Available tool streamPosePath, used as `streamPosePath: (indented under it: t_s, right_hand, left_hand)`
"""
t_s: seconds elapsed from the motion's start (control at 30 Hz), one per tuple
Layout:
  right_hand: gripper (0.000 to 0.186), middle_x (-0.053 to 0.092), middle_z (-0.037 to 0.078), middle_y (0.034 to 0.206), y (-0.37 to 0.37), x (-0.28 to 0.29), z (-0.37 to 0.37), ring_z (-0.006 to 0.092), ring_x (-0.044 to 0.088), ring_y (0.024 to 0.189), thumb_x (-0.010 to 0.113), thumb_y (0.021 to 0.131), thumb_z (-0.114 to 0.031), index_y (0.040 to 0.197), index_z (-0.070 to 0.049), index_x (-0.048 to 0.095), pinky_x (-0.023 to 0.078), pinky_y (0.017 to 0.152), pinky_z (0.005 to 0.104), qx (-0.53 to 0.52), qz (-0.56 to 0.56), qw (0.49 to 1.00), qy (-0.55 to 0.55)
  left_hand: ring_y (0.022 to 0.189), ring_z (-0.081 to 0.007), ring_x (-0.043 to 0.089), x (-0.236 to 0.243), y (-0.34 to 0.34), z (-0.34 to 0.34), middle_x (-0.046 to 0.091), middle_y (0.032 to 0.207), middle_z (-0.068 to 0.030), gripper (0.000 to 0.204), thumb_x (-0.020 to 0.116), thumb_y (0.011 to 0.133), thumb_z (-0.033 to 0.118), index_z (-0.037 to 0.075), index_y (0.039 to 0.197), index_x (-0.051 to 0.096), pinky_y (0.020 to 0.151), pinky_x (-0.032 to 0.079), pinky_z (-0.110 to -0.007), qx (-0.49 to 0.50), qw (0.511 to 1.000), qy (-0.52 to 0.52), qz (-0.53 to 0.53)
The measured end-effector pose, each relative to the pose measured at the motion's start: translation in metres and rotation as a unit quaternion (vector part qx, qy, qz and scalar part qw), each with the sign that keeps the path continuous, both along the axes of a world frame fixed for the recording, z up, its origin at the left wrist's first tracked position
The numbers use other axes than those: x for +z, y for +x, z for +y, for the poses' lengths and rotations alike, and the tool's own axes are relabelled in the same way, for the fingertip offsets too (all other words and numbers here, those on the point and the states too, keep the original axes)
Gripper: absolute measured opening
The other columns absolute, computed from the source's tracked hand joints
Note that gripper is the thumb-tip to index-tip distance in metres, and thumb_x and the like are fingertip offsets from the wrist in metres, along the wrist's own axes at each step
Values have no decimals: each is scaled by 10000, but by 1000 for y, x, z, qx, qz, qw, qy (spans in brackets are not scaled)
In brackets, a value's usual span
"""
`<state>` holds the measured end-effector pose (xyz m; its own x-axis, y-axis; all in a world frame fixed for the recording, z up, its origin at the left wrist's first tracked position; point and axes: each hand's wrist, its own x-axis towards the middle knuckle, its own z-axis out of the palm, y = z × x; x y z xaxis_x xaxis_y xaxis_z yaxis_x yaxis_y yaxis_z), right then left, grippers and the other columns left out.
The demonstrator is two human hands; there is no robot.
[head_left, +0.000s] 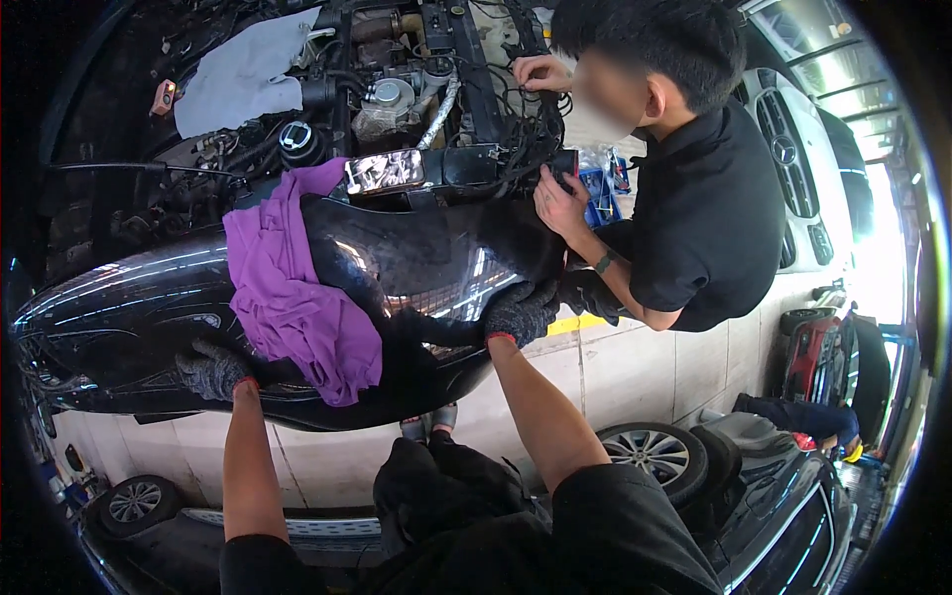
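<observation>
My left hand (213, 371), in a dark grey knit glove with a red cuff, lies on the glossy black front body panel (139, 288) of a car, close to its headlight area. Its fingers are spread and it holds nothing. A matching glove covers my right hand (521, 314), which rests on the panel's right end near the wheel side. Those fingers look stretched out, though they blend into the black paint. Between my hands a crumpled purple cloth (297, 288) drapes over the panel. A phone (385, 172) with a lit screen lies at the engine bay's near edge.
A co-worker (709, 198) in a black shirt leans in at the right, both hands on cables (540, 129) beside the engine (392, 94). A light grey cloth (248, 74) covers the bay's far left. Blue trays (600, 193) stand beyond the panel. Behind me are parked cars (650, 456).
</observation>
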<state>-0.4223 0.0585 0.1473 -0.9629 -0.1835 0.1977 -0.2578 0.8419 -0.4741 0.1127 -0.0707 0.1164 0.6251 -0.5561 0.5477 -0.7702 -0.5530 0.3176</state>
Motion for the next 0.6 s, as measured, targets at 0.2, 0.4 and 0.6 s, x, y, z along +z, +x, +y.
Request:
streamPosePath:
  t_s: [0.2, 0.4, 0.6]
  right_hand:
    - [559, 650, 313, 1521, -5, -5, 2, 509, 629, 1372, 549, 1161, -300, 1652, -33, 552, 518, 1166, 586, -1, 17, 1000, 11]
    - [558, 617, 311, 1571, -1, 1, 2, 506, 612, 1406, 521, 1176, -307, 1667, -42, 538, 494, 1208, 585, -9, -34, 999, 8]
    - [561, 606, 320, 1583, -6, 0, 4, 501, 598, 1439, 512, 1177, -301, 1674, -41, 530, 485, 1228, 576, -3, -28, 1000, 10]
  left_hand:
    - [1472, -497, 588, -5, -4, -2, 651, 1558, -301, 739, 573, 1156, 579, -47, 1545, 623, 1239, 467, -612, 8, 1000, 9, 6]
    - [1476, -494, 584, -7, -1, -1, 650, 1560, -302, 751, 552, 1162, 587, -51, 1554, 617, 1253, 455, -606, 0, 1000, -4, 5]
    - [1467, -489, 591, 5, -13, -2, 650, 1560, -302, 761, 550, 1159, 599, -49, 1550, 622, 1248, 456, -607, -6, 1000, 11, 28]
